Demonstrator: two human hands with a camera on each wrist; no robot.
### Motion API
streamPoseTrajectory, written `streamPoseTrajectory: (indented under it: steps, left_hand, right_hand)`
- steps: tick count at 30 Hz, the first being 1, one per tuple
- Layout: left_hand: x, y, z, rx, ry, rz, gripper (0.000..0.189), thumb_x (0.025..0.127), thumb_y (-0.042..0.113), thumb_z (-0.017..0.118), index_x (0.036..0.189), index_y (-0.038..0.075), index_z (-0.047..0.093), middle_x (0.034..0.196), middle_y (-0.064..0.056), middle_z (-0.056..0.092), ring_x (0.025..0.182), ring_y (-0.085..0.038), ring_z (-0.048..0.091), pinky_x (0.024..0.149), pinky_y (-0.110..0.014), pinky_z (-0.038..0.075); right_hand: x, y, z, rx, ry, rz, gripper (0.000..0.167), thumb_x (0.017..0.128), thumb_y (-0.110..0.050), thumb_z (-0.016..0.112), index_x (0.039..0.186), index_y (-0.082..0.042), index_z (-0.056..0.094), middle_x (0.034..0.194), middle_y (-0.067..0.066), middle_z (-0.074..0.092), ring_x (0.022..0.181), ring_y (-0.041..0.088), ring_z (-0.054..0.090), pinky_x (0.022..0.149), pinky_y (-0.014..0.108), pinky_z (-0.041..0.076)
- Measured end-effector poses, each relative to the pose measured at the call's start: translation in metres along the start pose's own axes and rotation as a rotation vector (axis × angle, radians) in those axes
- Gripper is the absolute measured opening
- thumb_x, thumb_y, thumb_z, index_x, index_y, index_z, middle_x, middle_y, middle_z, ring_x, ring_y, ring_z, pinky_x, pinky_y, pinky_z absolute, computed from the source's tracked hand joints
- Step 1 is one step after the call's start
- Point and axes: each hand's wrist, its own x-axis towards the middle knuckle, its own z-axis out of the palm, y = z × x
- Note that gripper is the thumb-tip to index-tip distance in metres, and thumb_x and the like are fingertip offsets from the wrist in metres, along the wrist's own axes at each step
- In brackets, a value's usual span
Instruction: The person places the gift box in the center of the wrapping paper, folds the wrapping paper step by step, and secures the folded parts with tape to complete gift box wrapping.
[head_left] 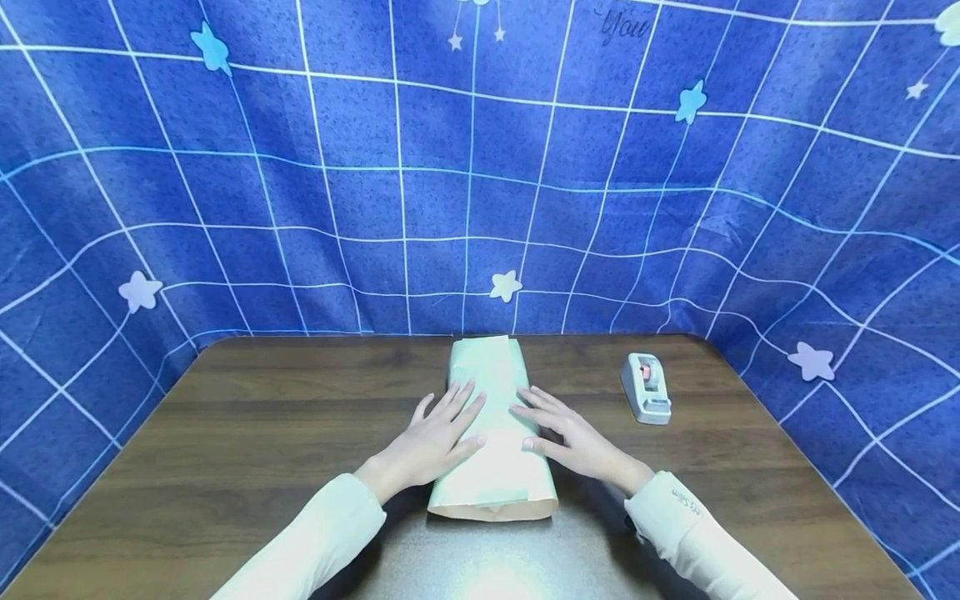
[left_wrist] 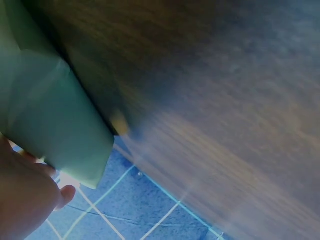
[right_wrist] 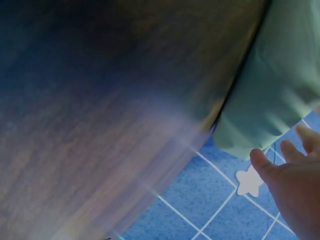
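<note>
A long package wrapped in pale green paper (head_left: 491,450) lies on the wooden table, its near end showing a tan inner edge. Along its left side my left hand (head_left: 431,442) rests with fingers spread and fairly straight on the paper. My right hand (head_left: 573,437) is at the opposite side, fingers extended, fingertips at the package's right edge. In the left wrist view the green side of the package (left_wrist: 60,110) slopes down beside the left hand (left_wrist: 27,195). The right wrist view shows the package (right_wrist: 280,85) next to the right hand (right_wrist: 295,180).
A white tape dispenser (head_left: 647,389) with a small pinkish roll stands on the table, right of the package. Behind the wooden table (head_left: 300,400) hangs a blue curtain (head_left: 435,200) with white grid lines and stars, also along both sides.
</note>
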Motion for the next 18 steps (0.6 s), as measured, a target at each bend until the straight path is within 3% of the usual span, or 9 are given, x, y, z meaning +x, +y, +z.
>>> streamPoseTrajectory:
  steps: [7,18]
  left_hand:
    - [-0.007,0.000,0.000,-0.018,0.015,0.046,0.071,0.092,0.054,0.037,0.148,0.019,0.012,0.155,-0.006,0.004,0.142,-0.026,0.005,0.109,-0.058,0.006]
    - [-0.006,0.003,0.001,0.046,0.068,0.077,0.079,0.086,0.051,0.054,0.146,0.012,0.020,0.153,-0.014,0.012,0.140,-0.033,0.014,0.107,-0.060,0.013]
  right_hand:
    - [0.000,-0.003,0.001,-0.057,0.008,-0.020,0.055,0.087,-0.028,0.060,0.137,-0.011,0.042,0.148,0.013,0.030,0.139,0.034,0.019,0.106,0.056,0.024]
    - [0.003,-0.006,0.010,-0.275,0.058,-0.027,0.059,0.084,-0.033,0.064,0.135,-0.011,0.045,0.146,0.010,0.035,0.135,0.031,0.030,0.103,0.054,0.030]
